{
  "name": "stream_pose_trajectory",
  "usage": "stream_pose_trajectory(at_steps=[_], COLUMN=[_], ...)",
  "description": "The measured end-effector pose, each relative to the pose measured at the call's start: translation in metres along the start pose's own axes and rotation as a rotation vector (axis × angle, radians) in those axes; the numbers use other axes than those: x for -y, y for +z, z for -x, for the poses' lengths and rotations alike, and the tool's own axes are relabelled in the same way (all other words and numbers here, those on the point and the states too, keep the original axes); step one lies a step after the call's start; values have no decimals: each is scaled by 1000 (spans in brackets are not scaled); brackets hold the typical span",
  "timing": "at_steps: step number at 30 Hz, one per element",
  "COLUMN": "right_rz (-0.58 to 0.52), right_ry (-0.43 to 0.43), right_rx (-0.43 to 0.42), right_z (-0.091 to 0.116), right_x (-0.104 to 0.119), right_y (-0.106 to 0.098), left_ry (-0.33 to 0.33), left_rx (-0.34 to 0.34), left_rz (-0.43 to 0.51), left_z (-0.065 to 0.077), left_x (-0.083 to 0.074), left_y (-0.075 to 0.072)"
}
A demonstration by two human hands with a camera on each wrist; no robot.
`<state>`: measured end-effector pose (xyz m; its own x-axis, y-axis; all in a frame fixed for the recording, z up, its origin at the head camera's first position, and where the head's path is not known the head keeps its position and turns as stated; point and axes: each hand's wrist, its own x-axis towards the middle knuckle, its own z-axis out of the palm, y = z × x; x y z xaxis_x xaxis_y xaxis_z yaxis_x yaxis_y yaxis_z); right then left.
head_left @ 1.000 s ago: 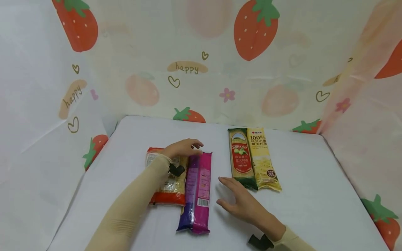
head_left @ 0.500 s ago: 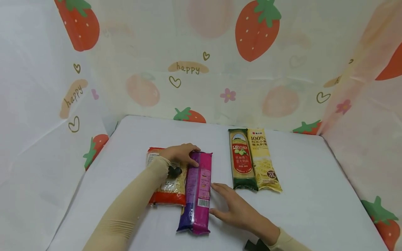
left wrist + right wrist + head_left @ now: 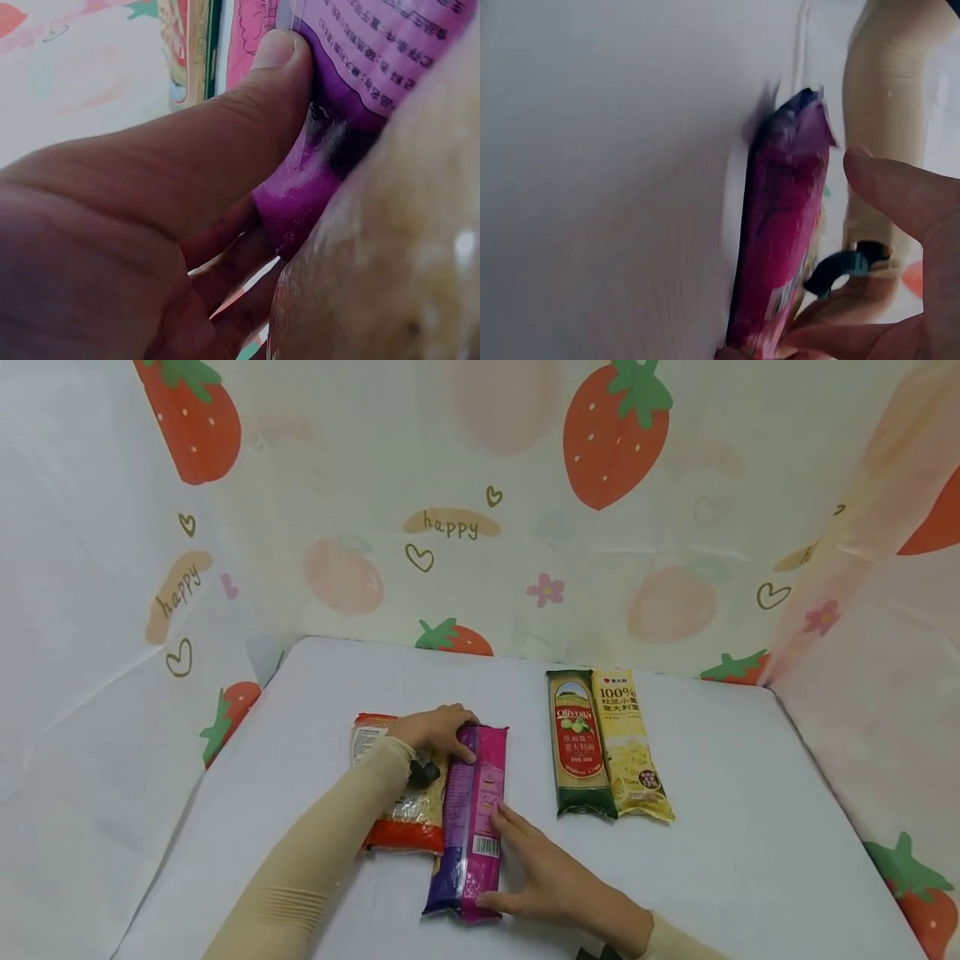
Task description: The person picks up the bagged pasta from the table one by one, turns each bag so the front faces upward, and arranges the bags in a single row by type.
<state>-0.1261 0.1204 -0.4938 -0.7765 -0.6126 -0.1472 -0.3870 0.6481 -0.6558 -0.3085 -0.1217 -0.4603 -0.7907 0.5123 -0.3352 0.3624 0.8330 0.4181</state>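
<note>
Left hand (image 3: 437, 732) pinched the top end of a purple-and-pink packet (image 3: 472, 827), lower middle of the frame. Right hand (image 3: 546, 875), fingers kinda spread, just touched its right edge. Olivoilà spaghetti (image 3: 579, 747) lay right of centre.

We find one long purple-and-magenta packet (image 3: 465, 828), glossy and printed, barcoded face upward, crimped at the near end. It lies lengthwise towards the table's (image 3: 757, 777) far edge, its far end angled slightly right, nearer the left edge than the right.
</note>
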Motion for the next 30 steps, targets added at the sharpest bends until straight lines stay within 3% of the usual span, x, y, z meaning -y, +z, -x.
stream_pose_trajectory(at_steps=[12, 30], right_rz=[185, 365], right_ry=[37, 37], right_rx=[-22, 65], right_z=[-5, -10], right_x=[13, 24], right_y=[11, 18], left_ry=[-2, -11], left_rx=[-23, -34], left_rz=[-10, -47], left_z=[1, 1], left_x=[-2, -8], left_y=[1, 3])
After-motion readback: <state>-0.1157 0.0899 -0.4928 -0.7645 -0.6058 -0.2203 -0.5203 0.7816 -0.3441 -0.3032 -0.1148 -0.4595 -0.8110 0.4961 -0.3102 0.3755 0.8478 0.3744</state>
